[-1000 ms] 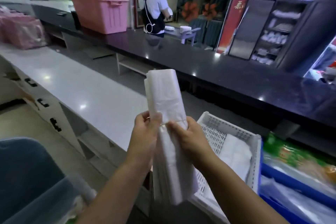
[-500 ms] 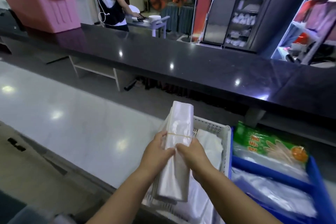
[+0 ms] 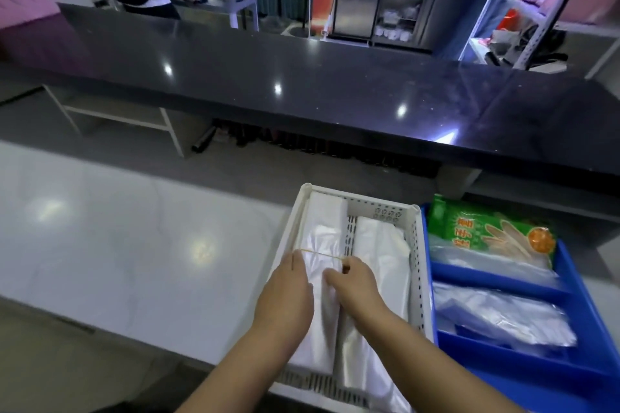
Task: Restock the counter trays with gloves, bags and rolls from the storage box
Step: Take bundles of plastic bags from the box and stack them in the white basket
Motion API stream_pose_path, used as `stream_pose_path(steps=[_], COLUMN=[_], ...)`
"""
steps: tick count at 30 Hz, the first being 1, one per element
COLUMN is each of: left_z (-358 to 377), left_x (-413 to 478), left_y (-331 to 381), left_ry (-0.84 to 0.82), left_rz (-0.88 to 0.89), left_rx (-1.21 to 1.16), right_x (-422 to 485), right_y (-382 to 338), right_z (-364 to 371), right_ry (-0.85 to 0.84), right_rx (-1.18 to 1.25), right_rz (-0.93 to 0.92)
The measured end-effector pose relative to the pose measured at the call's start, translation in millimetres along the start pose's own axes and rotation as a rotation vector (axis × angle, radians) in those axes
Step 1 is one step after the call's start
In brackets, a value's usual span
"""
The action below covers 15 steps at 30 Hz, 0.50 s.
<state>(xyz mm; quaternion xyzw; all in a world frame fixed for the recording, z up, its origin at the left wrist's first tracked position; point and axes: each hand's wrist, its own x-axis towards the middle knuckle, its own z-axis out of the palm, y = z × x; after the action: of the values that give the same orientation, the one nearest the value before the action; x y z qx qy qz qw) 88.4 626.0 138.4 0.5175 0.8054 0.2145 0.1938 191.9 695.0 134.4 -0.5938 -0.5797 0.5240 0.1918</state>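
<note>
Head view: left hand (image 3: 285,290) and right hand (image 3: 356,286) grip the bag bundle (image 3: 322,243), laying it flat at the left of the white tray (image 3: 364,197), probably for tidy rows.

Blue tray (image 3: 536,366) cut off bottom-right; glove pack (image 3: 486,232) print blurred, unreadable.

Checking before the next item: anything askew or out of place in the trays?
Only the right-hand bag bundle: its near end hangs over the white tray's near rim. The banded bundle lies straight inside. Nothing spilled or torn.
</note>
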Motion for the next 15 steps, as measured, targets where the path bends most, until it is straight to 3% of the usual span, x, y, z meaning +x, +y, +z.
stream_pose_path(steps=[4, 8, 15], left_z=[5, 6, 29], left_x=[-1, 7, 33], left_y=[-1, 0, 7], left_ry=[-0.071, -0.031, -0.306], left_rz=[0.065, 0.196, 0.449], left_rx=[0.096, 0.203, 0.329], right_x=[2, 0, -8], right_y=[2, 0, -3], right_z=[-2, -18, -77], right_ry=[0.051, 0.077, 0.285], right_rx=[0.102, 0.280, 0.196], right_rz=[0.044, 0.088, -0.008])
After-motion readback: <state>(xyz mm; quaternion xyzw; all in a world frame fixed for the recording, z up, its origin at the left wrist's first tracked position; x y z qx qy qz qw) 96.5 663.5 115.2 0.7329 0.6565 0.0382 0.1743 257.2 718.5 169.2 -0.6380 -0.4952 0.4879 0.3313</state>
